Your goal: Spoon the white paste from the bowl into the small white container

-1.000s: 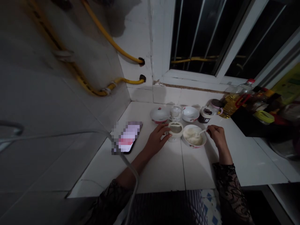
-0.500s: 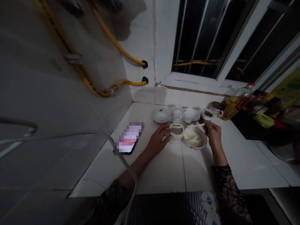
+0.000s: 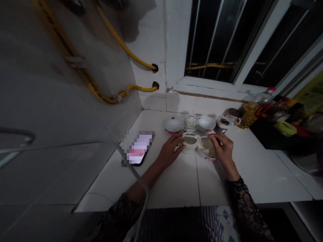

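My left hand [image 3: 168, 153] curls its fingers around the left side of a small pale round container [image 3: 190, 150] with a wide white rim. In my right hand [image 3: 224, 149], a white spoon [image 3: 205, 136] is pinched by the handle and reaches left over the container's rim. What the spoon carries is too small to make out. Just right of the container sits a bowl [image 3: 205, 155] with a pink pattern, holding a white substance. My right hand covers the bowl's right side.
Behind stand a left bowl [image 3: 171, 124], a clear lidded jar [image 3: 191, 122], a right bowl [image 3: 206, 123] and a dark-labelled jar [image 3: 222, 124]. A lit phone [image 3: 140, 148] lies at left. An oil bottle [image 3: 248, 114] stands at right. A grey cable [image 3: 141, 183] crosses the foreground.
My right hand has moved left with the spoon, from above the bowl to the container's rim. My left hand stays on the container.
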A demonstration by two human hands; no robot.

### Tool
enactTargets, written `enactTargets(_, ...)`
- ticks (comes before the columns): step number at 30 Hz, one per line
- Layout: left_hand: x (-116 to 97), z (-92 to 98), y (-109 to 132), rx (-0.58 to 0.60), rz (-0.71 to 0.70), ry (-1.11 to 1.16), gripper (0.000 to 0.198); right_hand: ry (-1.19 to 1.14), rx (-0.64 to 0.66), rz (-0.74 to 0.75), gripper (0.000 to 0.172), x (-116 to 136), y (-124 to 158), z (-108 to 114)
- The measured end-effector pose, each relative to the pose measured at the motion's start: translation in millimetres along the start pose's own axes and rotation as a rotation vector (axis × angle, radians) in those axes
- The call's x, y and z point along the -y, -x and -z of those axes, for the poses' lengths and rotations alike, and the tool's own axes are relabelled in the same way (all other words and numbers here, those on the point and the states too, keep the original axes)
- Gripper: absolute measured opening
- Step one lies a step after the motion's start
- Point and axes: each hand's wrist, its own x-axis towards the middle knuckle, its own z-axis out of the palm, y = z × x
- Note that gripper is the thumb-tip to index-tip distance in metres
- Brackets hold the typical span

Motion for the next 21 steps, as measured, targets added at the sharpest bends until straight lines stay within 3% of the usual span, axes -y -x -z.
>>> enactTargets(3, -0.1, 0.2, -0.2, -0.005, -0.013, -0.004, 0.015, -0.018, -0.099, -0.193, 0.025, -16.3, -1.9, 17.6)
enactTargets(8, 0.8, -0.5, 0.3, -0.013, -0.01, -0.017, 0.015, -0.015, 0.08, -0.415, 0.035, -39.4, 0.8, 37.5)
enactTargets(13, 1.8, -1.3, 1.1, -0.012, -0.001, -0.022, 0.016, 0.041, 0.295, -0.48, 0.039, -39.1, 3.2, 37.7)
enactTargets(21, 0.2, 0.2, 0.2, -0.004, -0.014, -0.028, 0.015, 0.077, 0.308, -0.525, 0.039, -37.0, 0.9, 38.8)
